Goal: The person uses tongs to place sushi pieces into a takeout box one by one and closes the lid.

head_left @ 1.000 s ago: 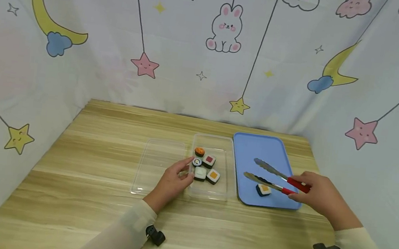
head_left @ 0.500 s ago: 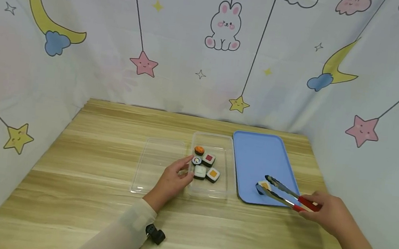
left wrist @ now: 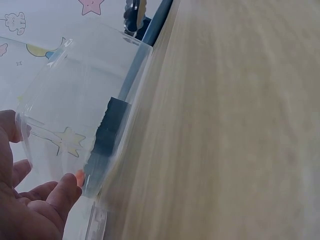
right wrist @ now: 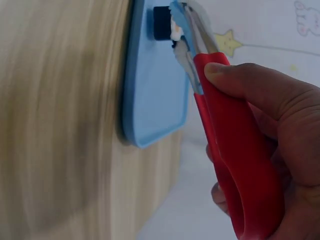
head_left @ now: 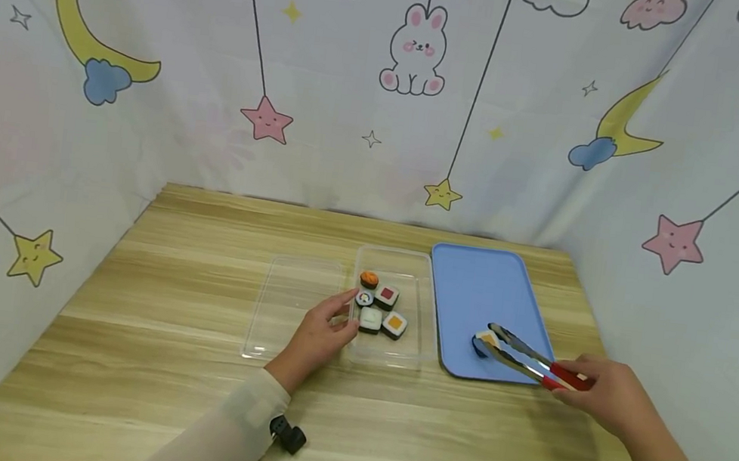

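Note:
My right hand [head_left: 611, 395] grips red-handled metal tongs [right wrist: 230, 135], thumb along one handle. The tongs' tips stand around a sushi piece [head_left: 484, 342] with a yellow-orange centre, low on the blue tray [head_left: 482, 289]. In the right wrist view the tips partly cover that piece. A clear plastic container [head_left: 407, 349] holds several sushi pieces [head_left: 387, 296], grouped towards its left side. My left hand [head_left: 316, 335] rests against the container's left side, thumb and forefinger spread apart along it; the left wrist view shows the fingertips touching the clear wall.
A clear lid [head_left: 289, 305] lies left of the container, partly behind my left hand. The blue tray stands just right of the container. All rest on a wooden table [head_left: 201, 265], with a printed white curtain [head_left: 336, 166] behind and at both sides.
The tongs have moved down and right, and their tips have come in around the sushi piece on the tray. My left hand and the container have stayed in place.

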A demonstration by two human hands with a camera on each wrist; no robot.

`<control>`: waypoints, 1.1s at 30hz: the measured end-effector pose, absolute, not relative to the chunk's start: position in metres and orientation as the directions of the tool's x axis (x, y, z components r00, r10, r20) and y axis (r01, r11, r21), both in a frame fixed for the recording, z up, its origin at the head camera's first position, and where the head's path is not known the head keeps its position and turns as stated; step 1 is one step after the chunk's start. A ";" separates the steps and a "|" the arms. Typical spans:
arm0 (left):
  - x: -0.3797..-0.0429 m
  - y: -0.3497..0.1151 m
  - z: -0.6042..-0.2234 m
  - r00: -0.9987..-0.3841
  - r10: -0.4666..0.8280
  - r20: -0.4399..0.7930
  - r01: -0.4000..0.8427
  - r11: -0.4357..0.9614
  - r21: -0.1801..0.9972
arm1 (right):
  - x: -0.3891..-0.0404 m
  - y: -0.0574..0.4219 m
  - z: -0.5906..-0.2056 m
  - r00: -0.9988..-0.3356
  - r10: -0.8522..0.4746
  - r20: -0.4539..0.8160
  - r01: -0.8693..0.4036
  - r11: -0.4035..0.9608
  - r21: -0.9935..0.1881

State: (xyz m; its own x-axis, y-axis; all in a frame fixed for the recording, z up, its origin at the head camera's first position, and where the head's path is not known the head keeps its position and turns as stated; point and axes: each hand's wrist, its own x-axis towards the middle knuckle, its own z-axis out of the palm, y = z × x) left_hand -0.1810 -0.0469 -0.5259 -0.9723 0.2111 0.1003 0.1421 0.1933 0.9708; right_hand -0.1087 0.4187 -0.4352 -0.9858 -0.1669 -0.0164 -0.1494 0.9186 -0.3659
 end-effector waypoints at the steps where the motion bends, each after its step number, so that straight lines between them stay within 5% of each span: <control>1: -0.181 -0.047 -0.526 -0.972 0.212 0.098 0.140 0.194 0.971 | -0.110 0.418 -0.434 -0.986 -0.168 -0.005 -0.154 0.917 -0.367; 17: -0.180 -0.046 -0.525 -0.975 0.211 0.074 0.116 0.196 0.974 | -0.155 0.345 -0.391 -0.935 -0.348 0.075 -0.343 0.824 -0.451; 24: -0.181 -0.047 -0.526 -0.973 0.215 0.080 0.120 0.181 0.976 | -0.179 0.289 -0.393 -0.834 -0.551 0.026 -0.519 0.768 -0.376; 33: -0.180 -0.046 -0.527 -0.976 0.207 0.069 0.105 0.167 0.980 | -0.191 0.250 -0.389 -0.785 -0.612 -0.098 -0.565 0.772 -0.290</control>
